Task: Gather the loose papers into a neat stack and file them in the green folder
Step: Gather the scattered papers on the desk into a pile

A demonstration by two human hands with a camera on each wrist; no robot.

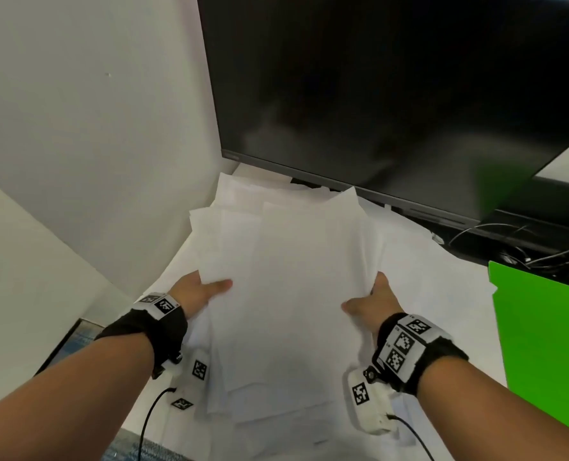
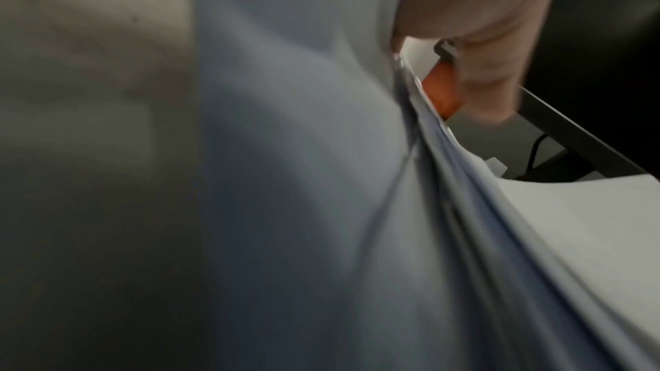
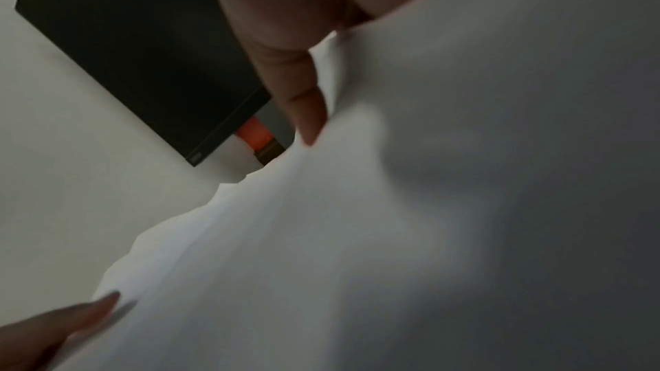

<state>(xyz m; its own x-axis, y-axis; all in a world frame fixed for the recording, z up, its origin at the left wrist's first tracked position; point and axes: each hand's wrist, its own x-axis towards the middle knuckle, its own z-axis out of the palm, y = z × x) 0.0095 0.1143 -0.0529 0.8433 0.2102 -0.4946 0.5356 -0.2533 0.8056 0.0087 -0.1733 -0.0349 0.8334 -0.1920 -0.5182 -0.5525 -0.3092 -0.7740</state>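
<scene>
A loose, uneven bundle of white papers (image 1: 289, 281) is lifted off the white desk between both hands, its sheets fanned at the far end. My left hand (image 1: 203, 291) grips the bundle's left edge, thumb on top and fingers hidden beneath. My right hand (image 1: 373, 301) grips the right edge the same way. The left wrist view shows the sheet edges (image 2: 464, 208) under my thumb (image 2: 482, 38). In the right wrist view my thumb (image 3: 282, 61) presses on the papers (image 3: 393, 208). The green folder (image 1: 542, 344) lies on the desk at the right, apart from both hands.
A large dark monitor (image 1: 376, 88) stands just behind the papers, with cables (image 1: 522, 247) at its base on the right. A white wall (image 1: 93, 128) closes off the left. The desk's front edge (image 1: 137, 434) lies below my forearms. An orange object (image 3: 253, 134) shows under the monitor.
</scene>
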